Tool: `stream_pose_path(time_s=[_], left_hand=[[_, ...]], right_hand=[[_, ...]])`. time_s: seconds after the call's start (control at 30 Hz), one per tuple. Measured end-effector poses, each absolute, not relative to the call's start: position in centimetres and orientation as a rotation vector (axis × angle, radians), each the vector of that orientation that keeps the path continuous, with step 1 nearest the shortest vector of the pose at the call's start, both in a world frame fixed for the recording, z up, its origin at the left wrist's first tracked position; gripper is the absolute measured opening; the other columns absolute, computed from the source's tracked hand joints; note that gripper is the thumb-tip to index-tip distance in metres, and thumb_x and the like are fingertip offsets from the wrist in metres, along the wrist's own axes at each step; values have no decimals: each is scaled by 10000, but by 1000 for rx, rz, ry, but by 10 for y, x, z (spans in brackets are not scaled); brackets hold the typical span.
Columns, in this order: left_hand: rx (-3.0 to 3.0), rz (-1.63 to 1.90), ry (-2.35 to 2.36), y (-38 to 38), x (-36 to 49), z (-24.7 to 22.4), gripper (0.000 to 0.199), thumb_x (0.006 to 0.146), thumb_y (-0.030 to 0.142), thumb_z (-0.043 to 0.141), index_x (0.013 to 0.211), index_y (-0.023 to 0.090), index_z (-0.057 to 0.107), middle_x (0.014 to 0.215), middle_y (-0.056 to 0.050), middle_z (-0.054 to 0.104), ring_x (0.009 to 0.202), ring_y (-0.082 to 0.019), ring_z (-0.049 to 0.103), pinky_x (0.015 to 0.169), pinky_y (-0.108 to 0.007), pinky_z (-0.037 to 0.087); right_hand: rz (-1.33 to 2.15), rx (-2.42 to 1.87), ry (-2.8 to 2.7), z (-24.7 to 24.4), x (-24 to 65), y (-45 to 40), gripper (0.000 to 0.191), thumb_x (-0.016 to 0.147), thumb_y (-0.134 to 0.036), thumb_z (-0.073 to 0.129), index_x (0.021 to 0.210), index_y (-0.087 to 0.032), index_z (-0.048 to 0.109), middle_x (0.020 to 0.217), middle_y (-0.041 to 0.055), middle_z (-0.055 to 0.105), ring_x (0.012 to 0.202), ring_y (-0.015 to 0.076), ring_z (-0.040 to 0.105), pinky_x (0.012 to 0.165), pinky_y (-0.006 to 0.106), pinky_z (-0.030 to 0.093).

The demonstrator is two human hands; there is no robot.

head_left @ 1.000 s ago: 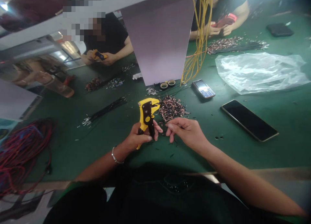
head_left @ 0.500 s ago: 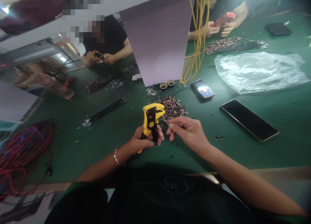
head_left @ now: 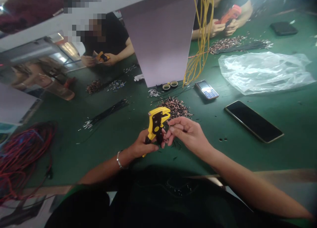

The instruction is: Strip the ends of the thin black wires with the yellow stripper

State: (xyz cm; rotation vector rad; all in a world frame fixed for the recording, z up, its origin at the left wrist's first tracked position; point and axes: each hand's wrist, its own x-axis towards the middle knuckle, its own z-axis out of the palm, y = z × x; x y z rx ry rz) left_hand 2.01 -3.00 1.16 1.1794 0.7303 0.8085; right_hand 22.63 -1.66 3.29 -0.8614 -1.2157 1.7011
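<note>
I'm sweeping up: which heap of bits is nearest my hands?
The copper and black heap just beyond the yellow tool in your left hand; even the white heap lies farther off.

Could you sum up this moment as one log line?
left hand: gripping yellow tool | right hand: fingertips pinched, near tool | scrap pile: behind hands

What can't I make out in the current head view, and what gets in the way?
All in the head view:
- What, if anything, the right hand pinches: too small and blurred.
- Part of the handles of the yellow-and-black tool: covered by the left hand.
- The rest of the red cables: cut off by the left edge.
- Upper ends of the yellow wires: cut off by the top edge.
</note>
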Motion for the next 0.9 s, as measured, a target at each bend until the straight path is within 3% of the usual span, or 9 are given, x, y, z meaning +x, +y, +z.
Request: stream_pose_path(time_s=[0.43,0.67,0.9], left_hand=[[1280,803,815,-31,21,20,260,666,166,738,913,155,654,715,-12,640,676,-167,594,666,-307,483],[1421,736,849,-30,11,-2,323,704,307,753,943,123,638,827,-72,648,767,-210,599,705,-345,463],[1502,766,876,-30,12,2,237,679,201,716,889,139,624,780,-22,632,701,-153,557,651,-282,442]], right_hand=[[1769,-825,-1143,35,221,-19,270,820,-413,666,886,-211,500,713,18,701,571,175,705,615,363,584],[1801,-783,-1118,33,217,-20,263,819,-384,688,864,-205,500,709,16,720,551,163,702,563,322,558],[1846,-736,-1019,26,213,-20,258,808,-357,714,804,-197,513,652,1,725,474,153,687,569,327,566]])
